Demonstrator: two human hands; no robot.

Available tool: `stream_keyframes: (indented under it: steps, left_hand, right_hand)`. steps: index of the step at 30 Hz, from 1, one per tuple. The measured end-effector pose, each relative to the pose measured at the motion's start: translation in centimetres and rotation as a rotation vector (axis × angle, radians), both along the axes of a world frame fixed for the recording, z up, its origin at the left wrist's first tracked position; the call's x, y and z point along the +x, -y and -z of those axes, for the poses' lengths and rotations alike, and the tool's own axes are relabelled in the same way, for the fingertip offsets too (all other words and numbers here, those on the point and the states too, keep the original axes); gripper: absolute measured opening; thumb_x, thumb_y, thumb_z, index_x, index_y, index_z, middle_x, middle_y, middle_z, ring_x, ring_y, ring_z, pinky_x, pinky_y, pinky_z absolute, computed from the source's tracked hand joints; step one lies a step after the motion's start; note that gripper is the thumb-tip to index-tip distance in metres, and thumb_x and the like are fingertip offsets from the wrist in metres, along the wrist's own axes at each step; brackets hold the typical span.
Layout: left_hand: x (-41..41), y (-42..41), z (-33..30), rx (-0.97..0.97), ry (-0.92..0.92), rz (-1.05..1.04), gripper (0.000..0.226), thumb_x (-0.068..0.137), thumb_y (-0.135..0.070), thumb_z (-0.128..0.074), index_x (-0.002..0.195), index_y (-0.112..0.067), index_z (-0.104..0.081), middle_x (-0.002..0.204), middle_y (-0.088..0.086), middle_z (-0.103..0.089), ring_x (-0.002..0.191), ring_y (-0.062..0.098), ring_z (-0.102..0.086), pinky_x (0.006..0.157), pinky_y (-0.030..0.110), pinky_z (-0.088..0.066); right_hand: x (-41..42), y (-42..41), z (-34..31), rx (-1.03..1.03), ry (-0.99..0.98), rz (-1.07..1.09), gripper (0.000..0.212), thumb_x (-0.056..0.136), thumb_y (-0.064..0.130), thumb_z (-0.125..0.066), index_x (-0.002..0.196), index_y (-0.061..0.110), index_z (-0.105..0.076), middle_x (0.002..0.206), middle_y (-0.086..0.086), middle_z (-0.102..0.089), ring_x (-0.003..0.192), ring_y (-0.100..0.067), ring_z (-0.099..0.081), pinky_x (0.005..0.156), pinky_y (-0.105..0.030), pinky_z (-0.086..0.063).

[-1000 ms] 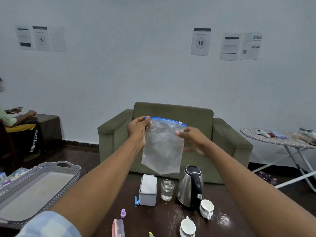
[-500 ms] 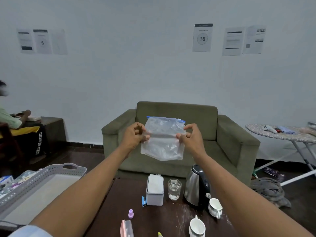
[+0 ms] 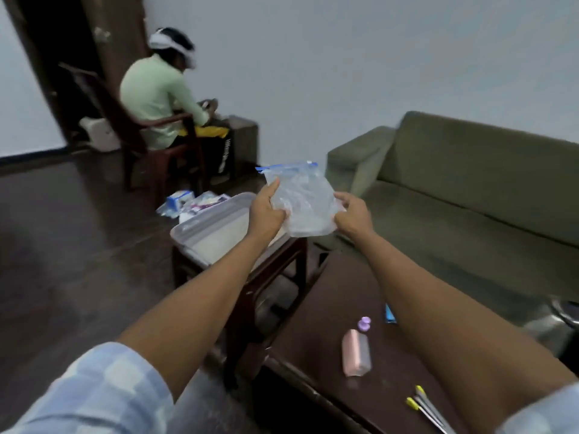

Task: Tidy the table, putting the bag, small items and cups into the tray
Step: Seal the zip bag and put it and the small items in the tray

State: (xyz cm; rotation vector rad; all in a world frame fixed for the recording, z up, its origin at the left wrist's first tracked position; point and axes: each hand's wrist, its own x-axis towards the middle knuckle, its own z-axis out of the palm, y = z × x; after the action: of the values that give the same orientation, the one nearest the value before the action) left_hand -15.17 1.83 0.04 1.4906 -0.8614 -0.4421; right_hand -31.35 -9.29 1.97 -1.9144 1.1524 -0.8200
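I hold a clear plastic bag (image 3: 302, 198) with a blue zip strip in both hands, out in front of me. My left hand (image 3: 266, 211) grips its left edge and my right hand (image 3: 352, 214) grips its right edge. The bag hangs above the right end of the grey tray (image 3: 206, 223), which rests on a small wooden stool. On the dark table (image 3: 316, 311) at lower right lie a pink bottle (image 3: 355, 352), a small purple cap (image 3: 364, 323), a blue clip (image 3: 389, 314) and yellow-tipped pens (image 3: 426, 408). No cups show in this frame.
A green sofa (image 3: 470, 189) stands behind the table on the right. A seated person (image 3: 159, 95) on a wooden chair is at the back left. Small packets (image 3: 188, 200) lie beyond the tray. A steel kettle (image 3: 560, 317) peeks in at the right edge.
The view has swung left and down, from facing the sofa to facing the tray. Both hands carried the bag leftward over the tray; the cups and tissue box left the view.
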Motion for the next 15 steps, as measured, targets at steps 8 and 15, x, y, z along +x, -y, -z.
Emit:
stream_keyframes:
  steps: [8,15]
  left_hand:
    - [11.4,-4.7,8.7,0.568,0.335,-0.355,0.081,0.085,-0.026,-0.078,0.157,-0.013,-0.041,0.162,0.014,-0.039,0.154,0.033,-0.032,0.124,0.043,-0.028]
    - [11.4,-3.6,10.5,1.389,0.701,-0.218,0.048,0.093,-0.057,-0.048,0.107,-0.02,-0.076,0.159,0.031,-0.041,0.157,0.057,0.005,0.119,0.075,0.012]
  right_hand:
    - [17.8,-0.6,8.4,-0.124,-0.311,-0.241,0.047,0.095,-0.008,-0.05,0.135,0.009,-0.069,0.146,-0.015,-0.058,0.134,-0.032,-0.057,0.106,-0.034,-0.046]
    - [20.9,-1.0,14.8,-0.276,-0.907,-0.354,0.046,0.098,0.053,-0.056,0.122,0.014,-0.066,0.127,-0.01,-0.069,0.127,-0.032,-0.056,0.116,-0.047,-0.033]
